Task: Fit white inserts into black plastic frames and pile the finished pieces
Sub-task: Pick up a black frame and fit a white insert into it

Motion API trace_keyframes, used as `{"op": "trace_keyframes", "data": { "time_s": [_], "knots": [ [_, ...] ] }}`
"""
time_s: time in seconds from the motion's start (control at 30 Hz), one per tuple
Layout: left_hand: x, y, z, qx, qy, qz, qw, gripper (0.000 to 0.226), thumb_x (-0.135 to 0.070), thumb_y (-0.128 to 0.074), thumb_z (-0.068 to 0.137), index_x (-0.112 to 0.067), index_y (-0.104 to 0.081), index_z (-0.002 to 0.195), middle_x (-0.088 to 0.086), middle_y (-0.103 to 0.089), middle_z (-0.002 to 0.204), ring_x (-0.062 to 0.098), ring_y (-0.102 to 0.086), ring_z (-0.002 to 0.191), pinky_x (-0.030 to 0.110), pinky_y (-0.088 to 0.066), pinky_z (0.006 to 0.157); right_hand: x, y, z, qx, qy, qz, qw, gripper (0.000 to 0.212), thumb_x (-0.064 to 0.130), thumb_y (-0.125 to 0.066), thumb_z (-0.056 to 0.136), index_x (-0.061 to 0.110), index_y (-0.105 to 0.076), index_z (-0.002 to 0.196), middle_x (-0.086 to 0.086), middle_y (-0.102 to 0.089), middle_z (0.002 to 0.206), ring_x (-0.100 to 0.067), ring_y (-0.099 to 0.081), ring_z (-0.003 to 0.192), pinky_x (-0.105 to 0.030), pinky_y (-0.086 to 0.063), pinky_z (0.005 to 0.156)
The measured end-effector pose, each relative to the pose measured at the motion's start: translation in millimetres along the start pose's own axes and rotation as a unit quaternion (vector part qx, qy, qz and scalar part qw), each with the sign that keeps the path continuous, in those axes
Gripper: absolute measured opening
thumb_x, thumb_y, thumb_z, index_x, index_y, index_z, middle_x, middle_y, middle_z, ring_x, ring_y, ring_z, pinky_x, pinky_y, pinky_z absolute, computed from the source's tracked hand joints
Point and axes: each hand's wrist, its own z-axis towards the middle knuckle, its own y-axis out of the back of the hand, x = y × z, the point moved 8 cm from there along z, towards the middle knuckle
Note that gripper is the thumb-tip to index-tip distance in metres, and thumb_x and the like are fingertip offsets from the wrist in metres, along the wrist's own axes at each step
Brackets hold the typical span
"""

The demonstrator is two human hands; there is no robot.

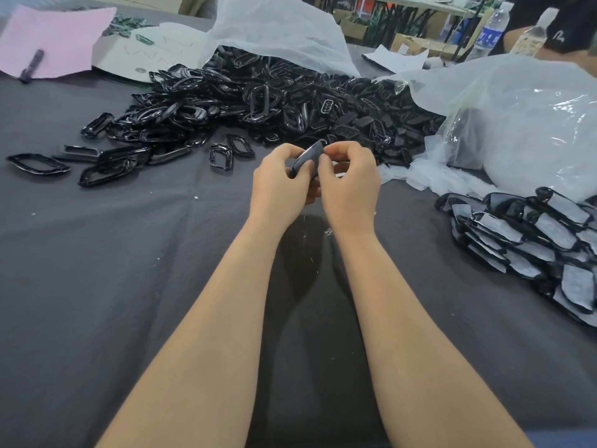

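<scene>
Both my hands meet over the middle of the dark cloth. My left hand [280,185] grips the lower end of a black plastic frame [307,158] that stands tilted between them. My right hand [350,179] pinches its upper end with curled fingers. A white insert may lie in the frame, but my fingers hide most of it. A big heap of loose black frames [258,101] lies behind my hands. Finished pieces with white inserts [529,234] are piled at the right.
A clear bag of white inserts [529,130] sits at the right rear, with white plastic sheeting [281,27] behind the heap. Pink paper [55,37] and a dark pen [32,64] lie far left. Water bottles [491,30] and another person's arm are at the far right.
</scene>
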Motion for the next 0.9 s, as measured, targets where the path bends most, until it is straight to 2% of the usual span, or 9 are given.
{"op": "trace_keyframes", "data": {
  "time_s": [0.1, 0.2, 0.27, 0.37, 0.47, 0.6, 0.77, 0.9],
  "knots": [
    [-3.8, -0.6, -0.1, -0.006, -0.032, 0.043, 0.999, 0.007, -0.012, -0.056, 0.096, -0.018, -0.059, 0.095, -0.011, -0.063, 0.076, -0.011, -0.061, 0.06, 0.006, -0.045, 0.049, -1.0, 1.0, -1.1, -0.017, -0.003, -0.006, 1.0, 0.008, 0.009, -0.06, 0.089, 0.007, -0.063, 0.096, -0.002, -0.054, 0.098, -0.01, -0.051, 0.082, -0.003, -0.035, 0.069],
    [-5.8, -1.9, -0.7, -0.006, -0.049, 0.07, 0.996, 0.007, -0.015, -0.056, 0.096, -0.017, -0.062, 0.099, -0.011, -0.065, 0.077, -0.007, -0.062, 0.062, 0.009, -0.049, 0.053, -2.2, 2.2, -1.8, -0.026, -0.012, 0.003, 1.0, 0.006, 0.009, -0.061, 0.089, 0.008, -0.063, 0.094, -0.002, -0.053, 0.097, -0.009, -0.05, 0.08, -0.002, -0.035, 0.069],
    [-5.7, -4.4, -1.5, 0.008, -0.046, 0.056, 0.997, 0.009, -0.012, -0.055, 0.096, -0.02, -0.06, 0.096, -0.01, -0.066, 0.075, -0.004, -0.064, 0.06, 0.012, -0.052, 0.054, -4.2, 3.7, -0.3, -0.027, -0.025, 0.017, 0.999, 0.004, 0.008, -0.06, 0.089, 0.01, -0.061, 0.093, -0.004, -0.058, 0.096, -0.01, -0.052, 0.08, -0.008, -0.04, 0.073],
    [-2.8, -7.2, -0.8, 0.044, -0.025, 0.019, 0.999, 0.015, -0.008, -0.053, 0.097, -0.021, -0.058, 0.09, -0.001, -0.068, 0.071, 0.006, -0.068, 0.058, 0.02, -0.055, 0.056, -17.3, 2.8, 5.1, 0.012, -0.091, 0.097, 0.991, 0.011, 0.007, -0.061, 0.089, 0.012, -0.054, 0.095, 0.002, -0.06, 0.086, -0.006, -0.056, 0.076, -0.015, -0.047, 0.072],
    [0.6, -8.9, -0.5, 0.074, -0.003, -0.008, 0.997, 0.02, -0.008, -0.052, 0.097, -0.025, -0.058, 0.088, 0.002, -0.07, 0.07, 0.012, -0.07, 0.061, 0.02, -0.052, 0.055, -30.5, -4.0, 7.9, 0.083, -0.166, 0.202, 0.962, 0.013, 0.002, -0.06, 0.09, 0.012, -0.056, 0.097, 0.001, -0.061, 0.083, -0.008, -0.058, 0.072, -0.017, -0.051, 0.066],
    [6.2, -11.2, 0.1, 0.09, 0.018, -0.027, 0.995, 0.02, -0.008, -0.051, 0.098, -0.025, -0.059, 0.091, 0.004, -0.07, 0.072, 0.014, -0.069, 0.061, 0.023, -0.053, 0.058, -33.2, -4.0, 10.5, 0.093, -0.159, 0.179, 0.967, 0.016, 0.003, -0.06, 0.089, 0.018, -0.059, 0.083, -0.001, -0.062, 0.078, -0.008, -0.058, 0.067, -0.015, -0.05, 0.061],
    [9.3, -11.8, 0.0, 0.093, 0.036, -0.045, 0.994, 0.018, -0.008, -0.052, 0.098, -0.023, -0.059, 0.091, 0.003, -0.07, 0.071, 0.011, -0.067, 0.059, 0.022, -0.054, 0.058, -34.8, -8.1, 7.9, 0.102, -0.171, 0.201, 0.959, 0.008, 0.01, -0.063, 0.089, 0.016, -0.061, 0.087, -0.002, -0.065, 0.081, -0.01, -0.06, 0.069, -0.02, -0.053, 0.062],
    [8.0, -14.1, -2.6, 0.106, 0.042, -0.047, 0.992, 0.018, -0.009, -0.052, 0.098, -0.023, -0.06, 0.092, 0.004, -0.07, 0.071, 0.01, -0.066, 0.058, 0.021, -0.053, 0.058, -34.9, -8.3, 6.4, 0.102, -0.184, 0.221, 0.952, 0.013, 0.007, -0.06, 0.09, 0.018, -0.06, 0.082, -0.003, -0.062, 0.08, -0.015, -0.057, 0.075, -0.023, -0.05, 0.062]
  ]
}}
